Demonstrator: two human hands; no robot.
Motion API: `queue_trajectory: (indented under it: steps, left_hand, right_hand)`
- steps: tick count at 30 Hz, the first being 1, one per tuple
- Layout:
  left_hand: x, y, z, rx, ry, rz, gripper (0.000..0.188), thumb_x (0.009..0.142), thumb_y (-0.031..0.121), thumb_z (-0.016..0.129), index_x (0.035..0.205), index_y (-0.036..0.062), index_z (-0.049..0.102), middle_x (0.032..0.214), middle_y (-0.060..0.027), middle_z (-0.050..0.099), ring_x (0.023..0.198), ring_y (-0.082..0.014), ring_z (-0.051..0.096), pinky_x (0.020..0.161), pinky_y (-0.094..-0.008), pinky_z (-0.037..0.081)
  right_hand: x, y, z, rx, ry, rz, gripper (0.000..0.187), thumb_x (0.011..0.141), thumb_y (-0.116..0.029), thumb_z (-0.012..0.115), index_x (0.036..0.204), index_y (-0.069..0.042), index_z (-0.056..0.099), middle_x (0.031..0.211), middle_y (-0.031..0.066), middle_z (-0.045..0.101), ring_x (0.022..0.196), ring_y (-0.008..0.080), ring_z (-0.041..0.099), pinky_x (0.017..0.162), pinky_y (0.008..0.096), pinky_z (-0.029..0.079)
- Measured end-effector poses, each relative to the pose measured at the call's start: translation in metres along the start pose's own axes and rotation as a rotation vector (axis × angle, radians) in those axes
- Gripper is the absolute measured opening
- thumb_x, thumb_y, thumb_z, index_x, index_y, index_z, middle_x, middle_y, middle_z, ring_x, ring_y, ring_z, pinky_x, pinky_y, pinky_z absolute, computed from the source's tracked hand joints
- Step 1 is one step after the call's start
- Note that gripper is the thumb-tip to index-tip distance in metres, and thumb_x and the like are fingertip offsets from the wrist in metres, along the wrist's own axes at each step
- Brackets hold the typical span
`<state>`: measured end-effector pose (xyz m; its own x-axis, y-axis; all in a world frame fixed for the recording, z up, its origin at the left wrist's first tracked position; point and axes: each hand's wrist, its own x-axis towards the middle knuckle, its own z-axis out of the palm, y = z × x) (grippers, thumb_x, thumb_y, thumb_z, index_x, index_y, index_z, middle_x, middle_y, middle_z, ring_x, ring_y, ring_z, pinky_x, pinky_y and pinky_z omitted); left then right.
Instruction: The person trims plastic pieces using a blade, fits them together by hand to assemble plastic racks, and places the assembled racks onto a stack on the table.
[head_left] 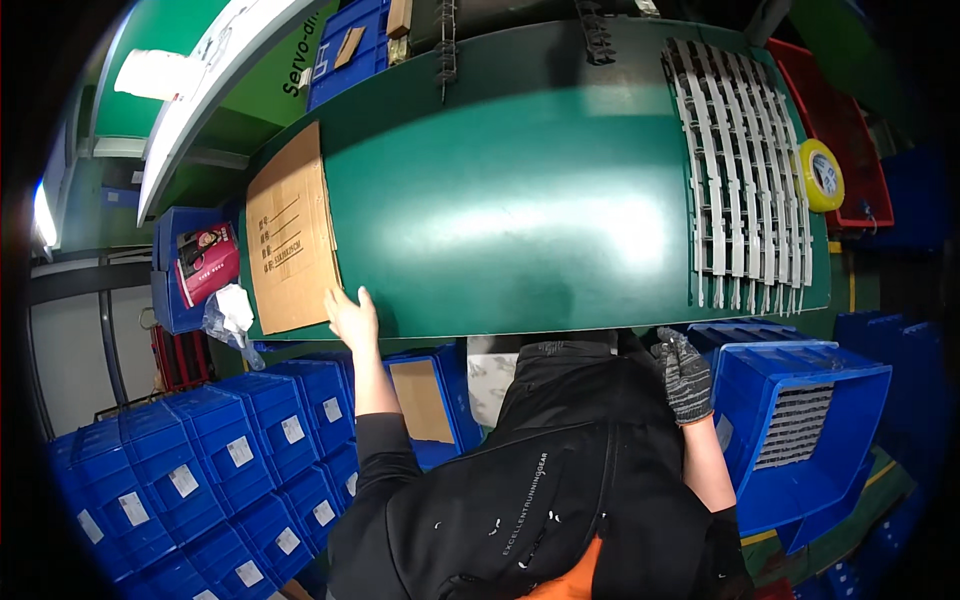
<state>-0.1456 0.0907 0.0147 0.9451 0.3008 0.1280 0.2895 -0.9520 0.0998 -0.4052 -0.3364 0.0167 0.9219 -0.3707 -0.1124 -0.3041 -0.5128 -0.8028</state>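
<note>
My left hand (354, 318) is bare and open, its thumb and fingers apart. Its fingertips are at the near right corner of a flat brown cardboard sheet (290, 235); I cannot tell whether they press on it. This sheet lies at the left end of the green table (450, 200). My right hand (684, 378) wears a grey striped knit glove and hangs beside my body, just off the table's near edge. Its fingers are loosely bent, and nothing shows in them. Farther right on the table, several long grey plastic strips (745, 180) lie side by side.
A yellow tape roll (820, 175) is at the table's right edge, beside a red bin (840, 130). An open blue crate (740, 430) with similar grey strips stands right of me. Blue crates (200, 450) are stacked at the left, near a pink packet (207, 265).
</note>
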Motion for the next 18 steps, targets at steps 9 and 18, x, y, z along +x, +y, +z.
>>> queue_trajectory:
  steps: [9,18]
  left_hand:
    - [0.109,0.231,0.064,-0.311,0.015,0.576,0.055,0.076,0.026,0.061,0.124,0.0057,0.043,0.132,-0.0169,0.037,0.123,-0.0313,0.034,0.101,-0.0392,0.029]
    - [0.157,0.340,0.095,-0.072,0.122,0.581,0.040,0.072,0.015,0.057,0.111,0.0106,0.052,0.100,-0.0105,0.055,0.097,-0.0274,0.052,0.080,-0.0396,0.045]
  right_hand:
    - [0.012,-0.011,-0.011,-0.054,0.004,0.012,0.017,0.081,-0.012,0.056,0.094,-0.003,0.063,0.092,0.0143,0.063,0.084,0.0282,0.061,0.076,0.0350,0.048]
    - [0.114,-0.094,-0.002,0.159,-0.271,-0.035,0.026,0.077,-0.028,0.062,0.091,-0.005,0.063,0.085,0.0103,0.063,0.076,0.0271,0.060,0.071,0.0345,0.047]
